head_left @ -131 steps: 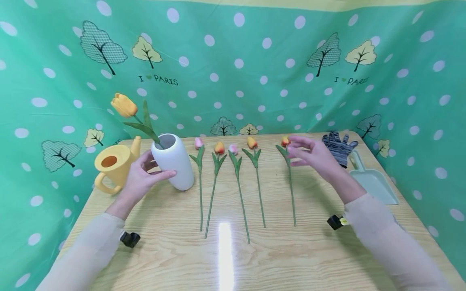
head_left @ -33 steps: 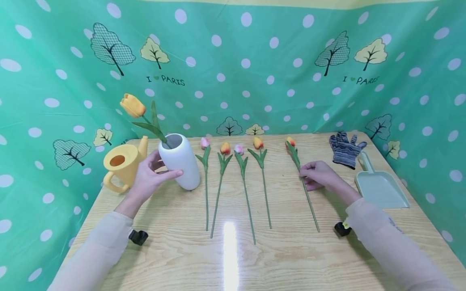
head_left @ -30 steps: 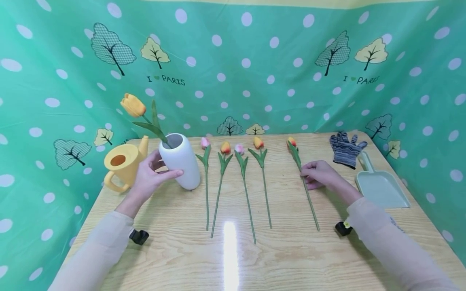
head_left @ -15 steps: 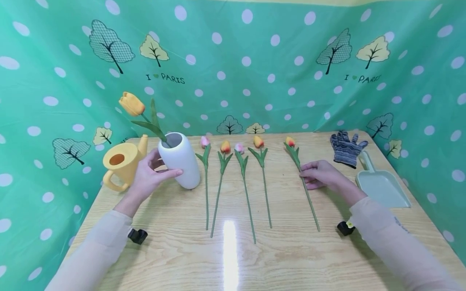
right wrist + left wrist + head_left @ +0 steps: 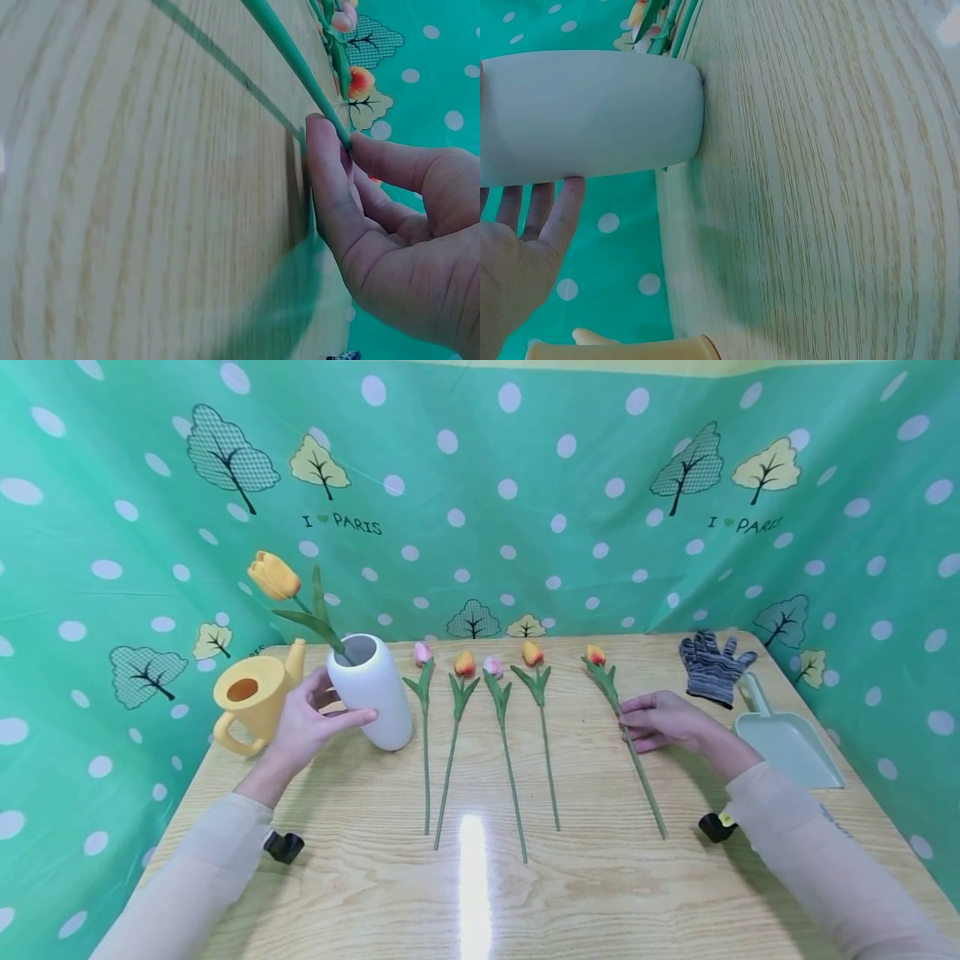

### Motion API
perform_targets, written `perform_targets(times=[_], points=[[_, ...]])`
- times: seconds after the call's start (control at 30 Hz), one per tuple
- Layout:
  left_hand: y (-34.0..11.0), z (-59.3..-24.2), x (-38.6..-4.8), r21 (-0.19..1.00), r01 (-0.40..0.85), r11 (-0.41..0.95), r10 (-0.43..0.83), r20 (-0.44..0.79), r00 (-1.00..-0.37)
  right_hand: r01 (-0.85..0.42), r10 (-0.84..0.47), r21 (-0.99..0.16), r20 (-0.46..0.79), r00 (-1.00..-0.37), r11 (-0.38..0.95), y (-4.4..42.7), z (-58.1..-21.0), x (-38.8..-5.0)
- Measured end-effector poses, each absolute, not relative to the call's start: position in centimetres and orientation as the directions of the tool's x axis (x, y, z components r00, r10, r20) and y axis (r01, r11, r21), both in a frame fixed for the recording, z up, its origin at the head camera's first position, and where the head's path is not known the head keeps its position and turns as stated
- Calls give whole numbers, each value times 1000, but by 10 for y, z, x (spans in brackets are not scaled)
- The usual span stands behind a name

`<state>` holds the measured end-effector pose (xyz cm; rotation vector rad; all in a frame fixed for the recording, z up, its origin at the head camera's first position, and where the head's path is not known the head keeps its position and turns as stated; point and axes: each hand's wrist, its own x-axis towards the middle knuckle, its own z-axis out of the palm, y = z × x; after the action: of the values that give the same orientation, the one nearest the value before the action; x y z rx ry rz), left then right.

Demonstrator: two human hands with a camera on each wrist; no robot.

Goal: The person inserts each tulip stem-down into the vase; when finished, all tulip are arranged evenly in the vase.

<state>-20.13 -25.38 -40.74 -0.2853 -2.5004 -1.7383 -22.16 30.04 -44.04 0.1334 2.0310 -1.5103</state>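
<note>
My left hand (image 5: 311, 718) holds the white vase (image 5: 371, 702) from its left side, thumb across the front. In the left wrist view several fingers (image 5: 566, 210) press against the vase's wall; its base meets the tabletop. A yellow tulip (image 5: 273, 577) stands in the vase, leaning left. My right hand (image 5: 663, 722) pinches the stem of the rightmost orange-red tulip (image 5: 596, 656) between thumb and fingers. In the right wrist view this green stem (image 5: 292, 60) runs above the wood, its shadow apart from it.
Pink tulips (image 5: 423, 654) and orange tulips (image 5: 533, 653) lie in a row mid-table. A yellow watering can (image 5: 258, 697) stands left of the vase. At right lie a striped glove (image 5: 711, 670) and a pale green dustpan (image 5: 787, 747). A polka-dot curtain (image 5: 480, 485) hangs behind.
My right hand has gone from near the rightmost tulip's bloom down to its stem and pinched it. The stem's lower end has swung right. My left hand stays on the vase.
</note>
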Motion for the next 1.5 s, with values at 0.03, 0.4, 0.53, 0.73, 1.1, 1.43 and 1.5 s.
perform_targets(times=[0.03,0.4,0.53,0.73,1.1,1.43,1.5], points=[[-253,-407,-201,920,198,338,104,172,-980,416,-271,-841,-514,-814,345,301,-440,-221],[-251,-410,-202,921,231,314,117,204,-972,442,-366,-849,-525,-768,291,306,-437,-214],[-253,-408,-201,915,225,334,112,198,-974,439,-368,-843,-532,-763,310,304,-438,-214],[-254,-408,-202,914,218,341,113,191,-975,443,-373,-833,-547,-750,331,303,-444,-215],[-254,-407,-200,913,217,346,109,191,-976,463,-395,-842,-539,-744,276,302,-440,-213],[-253,-407,-200,914,244,323,119,216,-969,436,-395,-870,-493,-775,229,303,-425,-213],[-253,-407,-201,914,242,325,117,215,-970,427,-388,-876,-482,-785,224,302,-421,-212]])
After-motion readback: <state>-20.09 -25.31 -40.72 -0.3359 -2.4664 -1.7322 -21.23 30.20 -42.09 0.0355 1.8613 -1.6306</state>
